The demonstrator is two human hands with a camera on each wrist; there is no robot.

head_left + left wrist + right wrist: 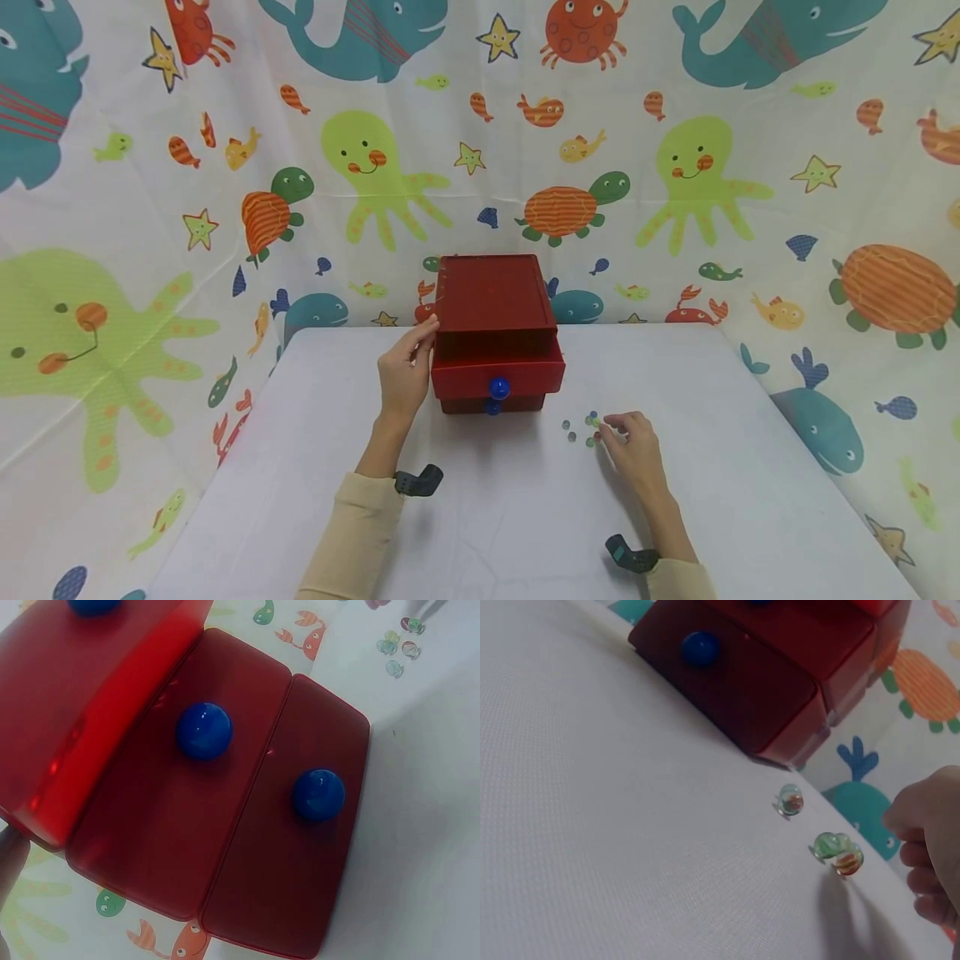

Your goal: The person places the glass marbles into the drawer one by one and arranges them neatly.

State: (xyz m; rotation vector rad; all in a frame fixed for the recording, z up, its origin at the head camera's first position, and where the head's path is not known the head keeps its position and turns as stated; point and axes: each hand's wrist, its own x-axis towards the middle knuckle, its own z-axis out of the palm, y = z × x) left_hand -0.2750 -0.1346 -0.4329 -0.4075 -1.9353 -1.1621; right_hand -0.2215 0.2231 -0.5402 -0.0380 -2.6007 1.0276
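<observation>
A small red chest of drawers [491,292] with blue knobs stands toward the back of the table, its top drawer [498,379] pulled out. My left hand [405,371] reaches along the chest's left side, its extended fingers touching the side near the top front corner. Right of the chest, my right hand [633,446] has thumb and forefinger brought together at a small yellow-green and blue marble [596,420]. Several clear marbles with coloured swirls lie on the table beneath it, among them a greenish one [826,845] and a reddish one [848,863].
The two lower drawers, middle [157,780] and bottom [277,840], are closed. A white cloth covers the table [487,517]. Behind and beside it hangs a white curtain [480,75] printed with sea animals. Dark bands [420,481] circle both wrists.
</observation>
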